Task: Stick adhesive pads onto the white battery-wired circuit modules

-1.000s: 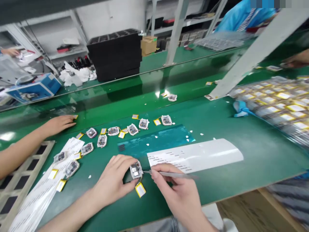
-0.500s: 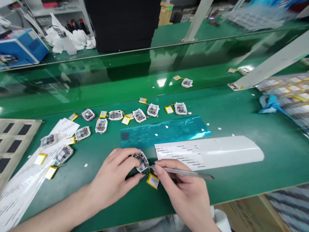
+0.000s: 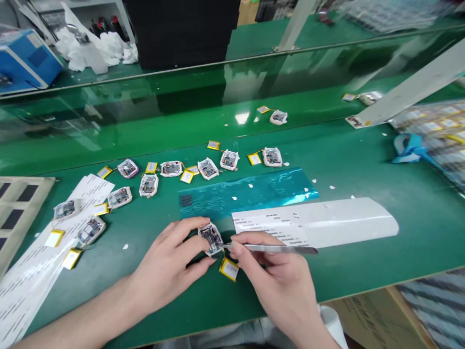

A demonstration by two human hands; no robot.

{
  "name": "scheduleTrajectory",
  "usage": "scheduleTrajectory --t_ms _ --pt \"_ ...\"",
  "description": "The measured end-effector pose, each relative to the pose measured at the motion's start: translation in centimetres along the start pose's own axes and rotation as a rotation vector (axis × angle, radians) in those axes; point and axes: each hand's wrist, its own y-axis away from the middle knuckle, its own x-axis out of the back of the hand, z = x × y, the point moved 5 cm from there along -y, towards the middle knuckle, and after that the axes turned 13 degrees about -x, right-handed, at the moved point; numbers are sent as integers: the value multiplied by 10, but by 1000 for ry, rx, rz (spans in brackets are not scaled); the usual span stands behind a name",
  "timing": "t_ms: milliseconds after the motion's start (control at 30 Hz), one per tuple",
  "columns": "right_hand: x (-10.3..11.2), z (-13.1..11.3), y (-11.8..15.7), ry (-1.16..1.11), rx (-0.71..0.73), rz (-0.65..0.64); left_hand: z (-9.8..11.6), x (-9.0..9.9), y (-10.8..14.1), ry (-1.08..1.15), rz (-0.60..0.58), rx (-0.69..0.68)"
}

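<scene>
Circuit-board module (image 3: 210, 238) sits pinched in the left grip (image 3: 167, 261); the right grip (image 3: 276, 276) closes on steel tweezers (image 3: 276, 248), tip at the module's right edge.

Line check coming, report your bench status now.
Left hand holding circuit module in white casing. Right hand holding steel tweezers, tip at the module. Yellow-edged pouch battery just below it. White printed sheet beside the tweezers.

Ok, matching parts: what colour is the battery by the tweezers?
Yellow edges, pale centre on the battery; head view.

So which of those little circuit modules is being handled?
The module in the left hand, at the tweezers' tip; the others lie loose on the bench.
</scene>
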Motion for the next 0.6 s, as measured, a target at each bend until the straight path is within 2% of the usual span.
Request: scheduleTrajectory --t_ms 300,500,600 --pt "1 -18 -1 -18 33 -33 -1 0 2 -22 -1 -28" --pt "-1 -17 0 -18 99 -60 2 4 0 -58 13 -108" --pt "3 -15 2 -39 127 -14 3 4 0 -79 14 -118"
